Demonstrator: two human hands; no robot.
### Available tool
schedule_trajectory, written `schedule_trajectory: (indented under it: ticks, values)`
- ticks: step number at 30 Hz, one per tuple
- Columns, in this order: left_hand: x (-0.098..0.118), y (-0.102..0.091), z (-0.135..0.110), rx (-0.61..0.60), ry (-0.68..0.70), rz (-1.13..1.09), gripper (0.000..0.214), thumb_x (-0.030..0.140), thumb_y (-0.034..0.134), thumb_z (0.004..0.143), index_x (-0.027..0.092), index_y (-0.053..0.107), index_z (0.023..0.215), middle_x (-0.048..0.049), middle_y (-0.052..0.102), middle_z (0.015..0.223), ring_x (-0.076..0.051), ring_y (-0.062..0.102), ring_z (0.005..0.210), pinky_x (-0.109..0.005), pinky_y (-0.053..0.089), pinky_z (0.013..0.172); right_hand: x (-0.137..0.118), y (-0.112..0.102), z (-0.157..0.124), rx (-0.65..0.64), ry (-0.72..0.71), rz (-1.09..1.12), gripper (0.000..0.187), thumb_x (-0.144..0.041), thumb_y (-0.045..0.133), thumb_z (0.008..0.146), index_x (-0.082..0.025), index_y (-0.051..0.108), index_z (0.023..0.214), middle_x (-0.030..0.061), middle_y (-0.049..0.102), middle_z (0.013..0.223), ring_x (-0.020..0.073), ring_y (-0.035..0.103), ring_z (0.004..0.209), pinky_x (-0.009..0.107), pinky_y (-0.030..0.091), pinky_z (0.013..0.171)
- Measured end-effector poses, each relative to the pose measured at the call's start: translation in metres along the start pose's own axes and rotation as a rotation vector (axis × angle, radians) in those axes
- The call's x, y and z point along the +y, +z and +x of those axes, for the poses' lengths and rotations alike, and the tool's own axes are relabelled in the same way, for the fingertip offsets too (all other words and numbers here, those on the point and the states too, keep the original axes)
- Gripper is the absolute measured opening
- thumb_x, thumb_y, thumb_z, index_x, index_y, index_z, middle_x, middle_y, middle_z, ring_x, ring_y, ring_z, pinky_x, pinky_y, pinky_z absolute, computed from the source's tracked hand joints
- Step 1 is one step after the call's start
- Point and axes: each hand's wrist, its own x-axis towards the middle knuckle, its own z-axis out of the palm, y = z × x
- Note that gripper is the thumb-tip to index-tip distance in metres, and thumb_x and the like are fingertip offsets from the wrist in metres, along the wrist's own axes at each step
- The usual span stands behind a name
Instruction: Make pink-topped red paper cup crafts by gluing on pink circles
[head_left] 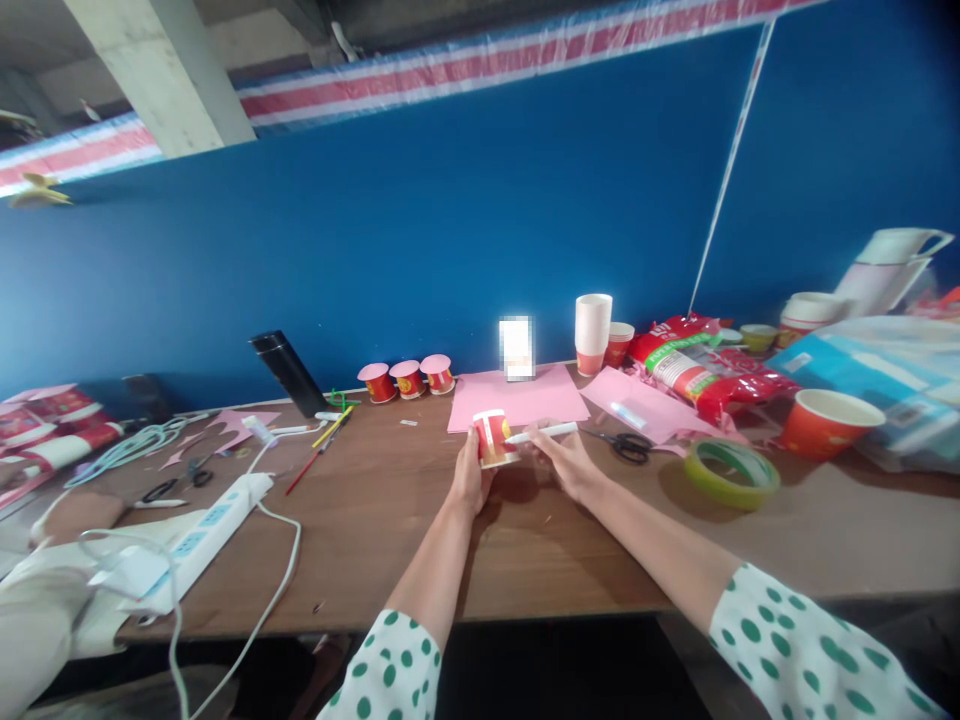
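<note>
My left hand [469, 478] is closed around a small red and yellow paper cup [493, 437], held on its side just above the wooden table [390, 540]. My right hand [564, 460] grips a white pen [541, 432] whose tip touches the cup's side. A sheet of pink paper [525, 398] lies on the table just beyond both hands.
Black scissors [628, 445] and a green tape roll [731, 472] lie right of my hands. Red cups [827, 421], stacked cups [592, 333] and a red packet [705, 370] stand further right. Three pink-topped cups [407, 379] sit at the back. A power strip [202, 535] with cables lies left.
</note>
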Motion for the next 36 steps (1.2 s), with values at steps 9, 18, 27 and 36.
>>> schedule_trajectory:
  ticks: [9, 18, 27, 36]
  values:
    - [-0.0006, -0.0009, 0.0009, -0.003, 0.006, 0.005, 0.05, 0.053, 0.049, 0.08, 0.009, 0.062, 0.102, -0.0127, 0.068, 0.096, -0.023, 0.064, 0.088, -0.038, 0.048, 0.086, 0.0006, 0.0002, -0.0003, -0.025, 0.003, 0.0, 0.029, -0.044, 0.071, 0.068, -0.018, 0.058, 0.068, -0.0015, 0.056, 0.058, 0.0082, 0.046, 0.051, 0.02, 0.031, 0.044]
    - [0.0, -0.0003, -0.0003, -0.008, 0.006, 0.003, 0.05, 0.052, 0.05, 0.08, 0.009, 0.063, 0.102, -0.0124, 0.069, 0.095, -0.023, 0.064, 0.088, -0.037, 0.048, 0.086, 0.0003, 0.0004, -0.0001, -0.015, 0.005, -0.006, 0.03, -0.045, 0.07, 0.068, -0.017, 0.057, 0.068, -0.0015, 0.057, 0.058, 0.0076, 0.047, 0.05, 0.019, 0.031, 0.044]
    - [-0.0001, -0.0002, -0.0003, -0.02, 0.011, 0.008, 0.049, 0.052, 0.05, 0.081, 0.009, 0.063, 0.102, -0.0123, 0.069, 0.094, -0.024, 0.064, 0.089, -0.038, 0.047, 0.087, 0.0021, 0.0002, -0.0005, -0.022, 0.0, -0.001, 0.028, -0.043, 0.069, 0.07, -0.017, 0.058, 0.069, -0.0017, 0.056, 0.058, 0.0076, 0.045, 0.051, 0.02, 0.03, 0.045]
    - [-0.0016, -0.0015, 0.0003, -0.045, 0.032, 0.001, 0.05, 0.052, 0.05, 0.08, 0.009, 0.062, 0.102, -0.012, 0.068, 0.095, -0.024, 0.064, 0.09, -0.038, 0.047, 0.086, 0.0026, -0.0007, 0.0004, -0.053, 0.007, -0.004, 0.029, -0.042, 0.071, 0.068, -0.017, 0.058, 0.068, -0.0023, 0.054, 0.057, 0.0068, 0.043, 0.049, 0.02, 0.028, 0.044]
